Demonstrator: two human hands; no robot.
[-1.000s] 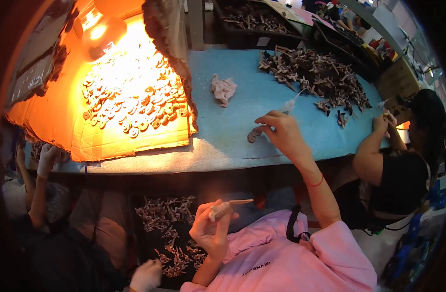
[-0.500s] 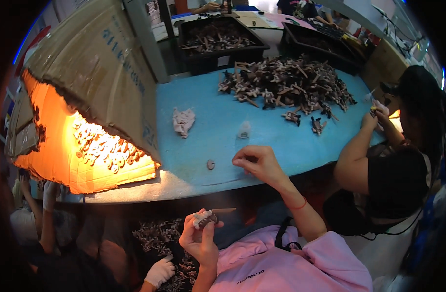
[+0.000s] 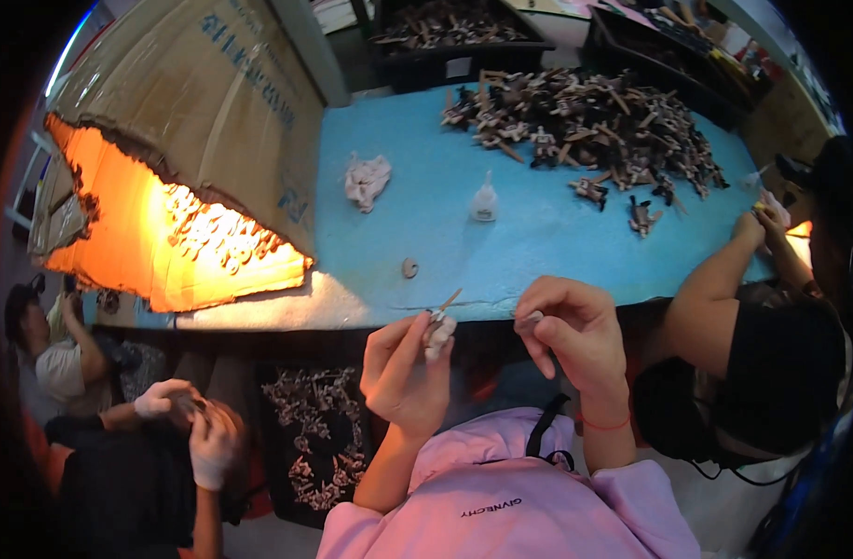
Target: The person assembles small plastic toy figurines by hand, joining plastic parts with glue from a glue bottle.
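My left hand [image 3: 406, 374] is closed in a pinch on a small toy figure [image 3: 438, 337], pale with a dark part and a thin brown stick-like piece pointing up. To its right, just past the table's front edge, my right hand [image 3: 583, 337] pinches a small pale roundish piece [image 3: 532, 320], partly covered by the fingers. On the blue tabletop [image 3: 352, 252], a small grey-beige round piece [image 3: 409, 268] lies beyond my left hand. Farther back stand a small clear squeeze bottle [image 3: 484, 202] and a crumpled whitish cloth [image 3: 367, 181].
A heap of toy figures [image 3: 585, 126] covers the far right. Behind are black bins [image 3: 464, 65]. At left, a torn cardboard box [image 3: 231, 102] holds brightly lit small parts [image 3: 223, 238]. Co-workers sit at right [image 3: 771, 373] and lower left [image 3: 128, 475], near a tray of parts [image 3: 314, 429].
The view has tilted down. My left hand has risen toward the table edge with the figure; my right hand has drawn back rightward, the piece now visible. The lower-left co-worker's gloved hands have come together.
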